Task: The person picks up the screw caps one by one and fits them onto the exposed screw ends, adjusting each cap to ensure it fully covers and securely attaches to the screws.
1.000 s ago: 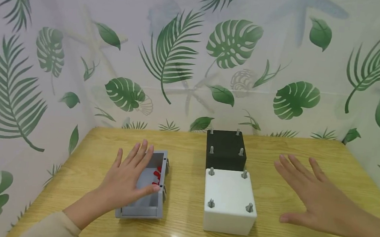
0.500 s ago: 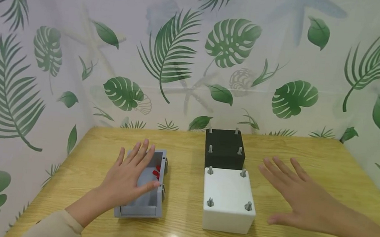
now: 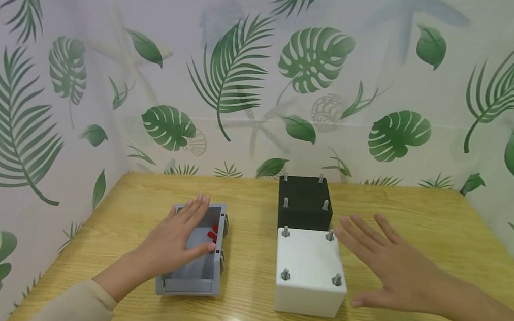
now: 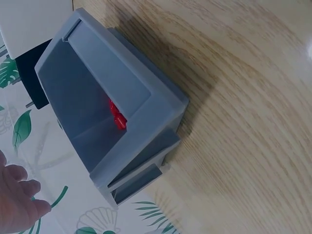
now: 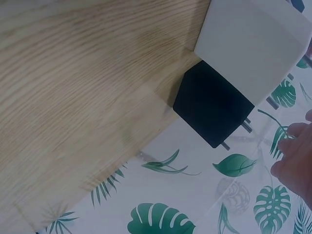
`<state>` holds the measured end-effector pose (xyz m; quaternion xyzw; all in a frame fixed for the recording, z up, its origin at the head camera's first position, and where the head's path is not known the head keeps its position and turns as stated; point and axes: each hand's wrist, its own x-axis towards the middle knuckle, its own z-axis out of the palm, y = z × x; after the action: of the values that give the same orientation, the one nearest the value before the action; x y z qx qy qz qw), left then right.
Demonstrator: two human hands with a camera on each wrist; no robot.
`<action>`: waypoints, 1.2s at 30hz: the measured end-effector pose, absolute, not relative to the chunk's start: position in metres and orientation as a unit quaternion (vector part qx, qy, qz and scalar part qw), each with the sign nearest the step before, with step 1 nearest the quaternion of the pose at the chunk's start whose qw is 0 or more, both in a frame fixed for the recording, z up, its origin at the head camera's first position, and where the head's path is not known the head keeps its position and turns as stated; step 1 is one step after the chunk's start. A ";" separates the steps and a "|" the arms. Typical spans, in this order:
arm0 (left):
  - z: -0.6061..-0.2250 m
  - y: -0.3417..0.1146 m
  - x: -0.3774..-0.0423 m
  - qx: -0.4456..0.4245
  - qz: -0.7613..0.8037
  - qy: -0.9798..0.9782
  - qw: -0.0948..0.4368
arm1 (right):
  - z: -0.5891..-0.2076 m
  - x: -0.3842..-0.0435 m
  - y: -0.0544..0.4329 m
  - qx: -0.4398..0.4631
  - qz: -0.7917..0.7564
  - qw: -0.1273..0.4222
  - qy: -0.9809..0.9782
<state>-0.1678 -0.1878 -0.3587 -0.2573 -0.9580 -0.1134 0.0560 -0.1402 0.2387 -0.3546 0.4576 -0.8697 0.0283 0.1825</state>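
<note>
My left hand [image 3: 172,242] hovers with straight fingers over the grey plastic bin [image 3: 188,286], covering part of it in the head view. Several small red pieces [image 3: 212,235] lie inside the bin, seen also in the left wrist view as red pieces [image 4: 118,118]. My right hand [image 3: 387,269] is held out flat, fingers spread, just right of the white block [image 3: 310,259]. Metal bolts stand up from the four-cornered top of that block. Behind it is a black block [image 3: 304,195] with similar bolts. Neither hand holds anything.
Everything stands on a wood-grain table [image 3: 248,261]. A white cloth [image 3: 246,78] printed with green leaves hangs behind the table and along both sides. The black block stands directly behind the white one.
My right hand has moved left, closer to the white block. My left hand has turned slightly, its fingers drawing closer together. The bin and blocks stay put.
</note>
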 end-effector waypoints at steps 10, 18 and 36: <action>-0.366 -0.189 -0.167 -0.225 -0.186 -0.956 -0.008 | -0.357 -0.146 0.225 0.498 0.035 0.185 -0.846; -0.367 -0.186 -0.170 -0.215 -0.207 -0.954 -0.022 | -0.356 -0.151 0.218 0.505 0.022 0.173 -0.845; -0.374 -0.183 -0.177 -0.181 -0.265 -0.946 -0.045 | -0.356 -0.159 0.210 0.563 0.072 0.131 -0.813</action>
<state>-0.1773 -0.1832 -0.3740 -0.1810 -0.9462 -0.2645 -0.0446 -0.1593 0.2100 -0.3559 0.5629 -0.8129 0.0722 0.1307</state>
